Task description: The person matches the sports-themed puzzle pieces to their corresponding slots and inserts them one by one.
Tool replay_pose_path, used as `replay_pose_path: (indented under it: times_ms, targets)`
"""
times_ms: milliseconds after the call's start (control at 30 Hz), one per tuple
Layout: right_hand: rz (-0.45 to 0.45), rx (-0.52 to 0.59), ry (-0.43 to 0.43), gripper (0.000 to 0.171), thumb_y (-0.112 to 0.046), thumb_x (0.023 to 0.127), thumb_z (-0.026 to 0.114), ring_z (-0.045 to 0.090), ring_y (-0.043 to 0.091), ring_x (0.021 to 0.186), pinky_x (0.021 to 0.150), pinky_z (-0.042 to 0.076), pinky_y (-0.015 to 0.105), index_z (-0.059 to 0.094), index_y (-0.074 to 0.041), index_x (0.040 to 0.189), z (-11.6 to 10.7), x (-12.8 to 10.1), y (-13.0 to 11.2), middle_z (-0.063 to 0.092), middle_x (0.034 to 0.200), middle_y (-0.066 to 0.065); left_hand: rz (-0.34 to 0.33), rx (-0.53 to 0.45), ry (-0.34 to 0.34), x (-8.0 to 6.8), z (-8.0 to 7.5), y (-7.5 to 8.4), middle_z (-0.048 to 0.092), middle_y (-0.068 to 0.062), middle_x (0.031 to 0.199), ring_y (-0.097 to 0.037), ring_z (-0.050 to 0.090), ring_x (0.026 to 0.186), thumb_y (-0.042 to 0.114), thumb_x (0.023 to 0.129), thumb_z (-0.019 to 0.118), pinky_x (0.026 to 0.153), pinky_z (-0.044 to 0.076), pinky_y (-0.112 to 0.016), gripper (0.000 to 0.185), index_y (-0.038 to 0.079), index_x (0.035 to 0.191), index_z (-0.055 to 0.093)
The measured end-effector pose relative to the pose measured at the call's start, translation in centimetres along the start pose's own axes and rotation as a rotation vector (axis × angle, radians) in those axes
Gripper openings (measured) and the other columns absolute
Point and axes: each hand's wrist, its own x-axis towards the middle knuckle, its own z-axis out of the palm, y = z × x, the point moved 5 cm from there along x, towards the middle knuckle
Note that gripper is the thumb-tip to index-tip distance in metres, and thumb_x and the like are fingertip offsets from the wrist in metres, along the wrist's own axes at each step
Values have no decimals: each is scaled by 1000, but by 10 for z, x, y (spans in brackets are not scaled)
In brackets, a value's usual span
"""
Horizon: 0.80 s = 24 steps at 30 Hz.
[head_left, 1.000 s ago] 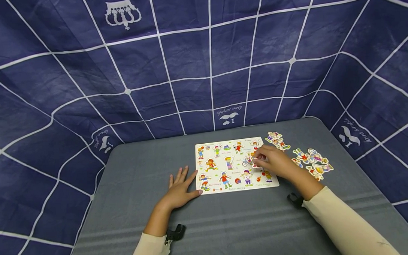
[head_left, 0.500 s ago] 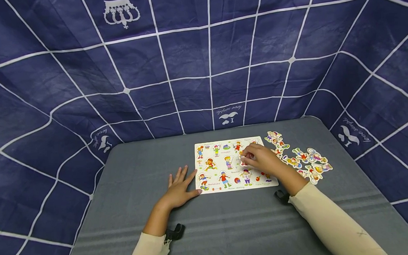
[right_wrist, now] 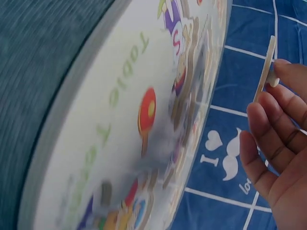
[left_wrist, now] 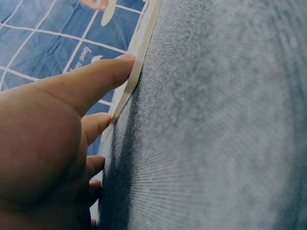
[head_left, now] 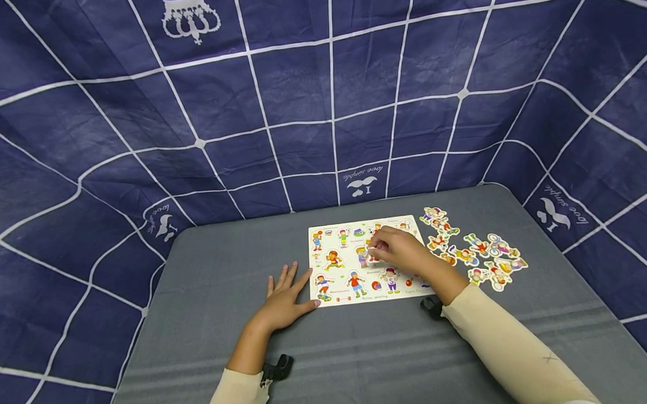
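Note:
A white wooden puzzle board (head_left: pixel 349 259) with printed sports figures lies on the table. My right hand (head_left: pixel 405 252) is over its middle, pinching a small puzzle piece (head_left: pixel 374 254). In the right wrist view, thumb and fingertips grip the knob (right_wrist: pixel 273 79) on the back of this thin piece (right_wrist: pixel 265 71), which is held on edge above the board (right_wrist: pixel 120 143). Its picture faces away there. My left hand (head_left: pixel 282 302) rests spread on the table at the board's left side. In the left wrist view, the thumb and index finger touch the board's edge (left_wrist: pixel 140 62).
Several loose puzzle pieces (head_left: pixel 501 266) lie right of the board, and more pieces (head_left: pixel 439 220) lie by its upper right corner. The grey table (head_left: pixel 361 355) meets a blue checked cloth (head_left: pixel 298 96) behind and at the sides.
My right hand has moved left across the board, from its right part to the middle, with the puzzle piece. More loose pieces show behind it. My left hand has stayed in place.

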Motion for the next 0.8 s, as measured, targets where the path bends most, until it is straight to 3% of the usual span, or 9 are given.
replay_pose_path:
  times_ms: [800]
  targets:
    - [16, 76, -100, 10, -29, 96, 71, 58, 6, 77, 73, 50, 26, 70, -18, 95, 39, 51, -12, 64, 89, -5, -7, 0, -21, 1, 0, 0, 7, -12, 172, -37, -3, 159, 59, 93, 64, 122, -8, -67, 82, 29, 161, 30]
